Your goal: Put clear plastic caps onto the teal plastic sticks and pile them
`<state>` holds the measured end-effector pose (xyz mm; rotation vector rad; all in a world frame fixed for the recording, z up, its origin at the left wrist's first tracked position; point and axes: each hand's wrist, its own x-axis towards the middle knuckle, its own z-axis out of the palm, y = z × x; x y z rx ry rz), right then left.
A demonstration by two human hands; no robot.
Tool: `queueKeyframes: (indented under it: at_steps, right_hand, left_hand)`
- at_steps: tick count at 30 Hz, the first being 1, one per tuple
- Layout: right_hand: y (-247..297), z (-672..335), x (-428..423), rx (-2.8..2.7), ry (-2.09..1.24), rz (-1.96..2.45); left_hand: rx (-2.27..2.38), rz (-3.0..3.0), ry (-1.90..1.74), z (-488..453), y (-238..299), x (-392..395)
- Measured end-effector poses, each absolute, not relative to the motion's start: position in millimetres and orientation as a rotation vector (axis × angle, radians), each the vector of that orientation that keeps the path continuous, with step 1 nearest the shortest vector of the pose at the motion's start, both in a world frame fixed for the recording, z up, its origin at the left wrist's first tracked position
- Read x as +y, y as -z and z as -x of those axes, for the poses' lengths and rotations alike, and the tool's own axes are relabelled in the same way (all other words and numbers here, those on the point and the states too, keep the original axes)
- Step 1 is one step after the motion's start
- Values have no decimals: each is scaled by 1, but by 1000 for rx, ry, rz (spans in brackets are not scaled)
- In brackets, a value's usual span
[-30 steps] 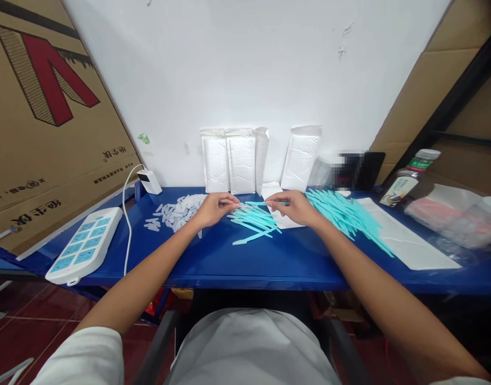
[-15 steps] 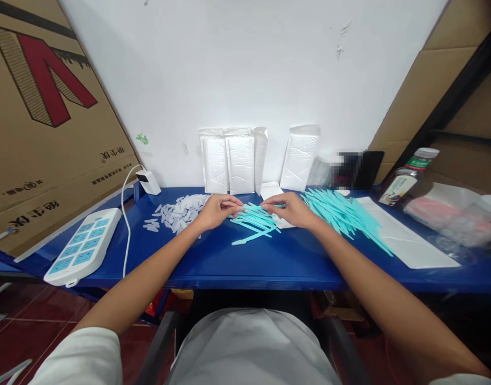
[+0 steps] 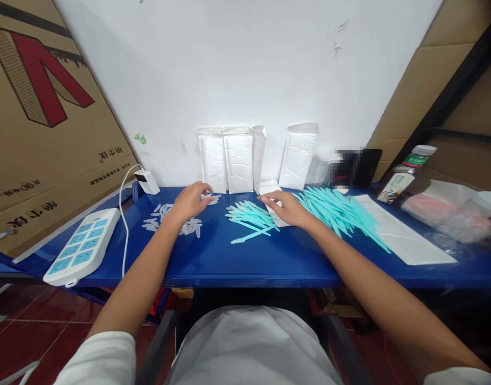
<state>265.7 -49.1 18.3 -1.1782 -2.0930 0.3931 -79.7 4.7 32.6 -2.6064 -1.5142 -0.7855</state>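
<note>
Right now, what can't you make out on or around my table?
All in the head view:
Middle of the pale pile: hidden behind your left hand and wrist.
Whether that hand touches a piece: too small.
Print on the bottle: too small and blurred.
Dark object: partly masked by pixelation.
Cardboard box: cut off by the left edge.

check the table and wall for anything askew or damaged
One teal stick juts from the near side of the smaller teal pile, angled across most of the others. The white wall has scuffed-looking marks at upper right.
</note>
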Motion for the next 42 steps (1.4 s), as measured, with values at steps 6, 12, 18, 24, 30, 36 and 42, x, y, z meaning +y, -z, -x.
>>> queueKeyframes:
  at_steps: [6, 12, 18, 24, 30, 36, 42]
  right_hand:
    - [-24, -306, -36, -1972, 92, 1858]
    - [-19, -336, -25, -2044, -78, 2339]
    - [-21, -339, -25, -2023, -114, 2389]
    - [-24, -347, -26, -1936, -83, 2468]
    - [-22, -343, -26, -1990, -88, 2452]
    - [-23, -340, -28, -2007, -77, 2441]
    - [-25, -339, -28, -1936, 27, 2386]
  left_hand:
    - [-1671, 2581, 524, 112, -22, 27]
    - [-1612, 2670, 440, 91, -5, 31]
    - [-1607, 2703, 448, 89, -4, 32]
    - [-1612, 2670, 598, 84, -9, 24]
    - [-1498, 2748, 776, 74, -15, 16]
    - [-1520, 2866, 984, 65, -17, 7]
    - [-1601, 3001, 1318, 60, -14, 7]
